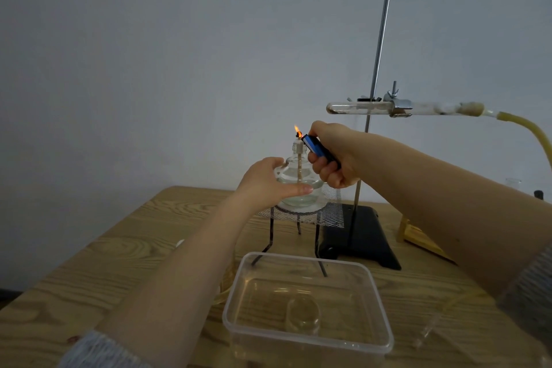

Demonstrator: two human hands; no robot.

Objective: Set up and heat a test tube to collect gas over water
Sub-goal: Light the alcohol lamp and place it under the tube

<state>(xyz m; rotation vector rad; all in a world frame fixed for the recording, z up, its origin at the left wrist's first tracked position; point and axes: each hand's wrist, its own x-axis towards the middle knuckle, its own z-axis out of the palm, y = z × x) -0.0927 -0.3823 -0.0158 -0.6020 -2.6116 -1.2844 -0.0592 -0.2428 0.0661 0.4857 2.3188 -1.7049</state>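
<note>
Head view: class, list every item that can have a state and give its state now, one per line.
alcohol lamp: uncapped, flame at wick, on the wire gauze.
lighter: tilted to the wick, gripped by right hand.
left hand: holds the lamp body.
test tube: clamped level, stoppered, away from the flame.
rubber tubing: leads from the stopper.
plastic tub: open, water inside, glass jar in it.

This is a chemistry lab bench, a wooden worktop (119,263) against a bare grey wall. At 2 o'clock a retort stand (364,233) clamps a test tube (358,107) level, with rubber tubing (525,125) leading off it. At centre a lit spirit lamp (291,172) sits on gauze (325,215) over a tripod (271,236), and at 6 o'clock lies a clear water trough (298,343).
</note>
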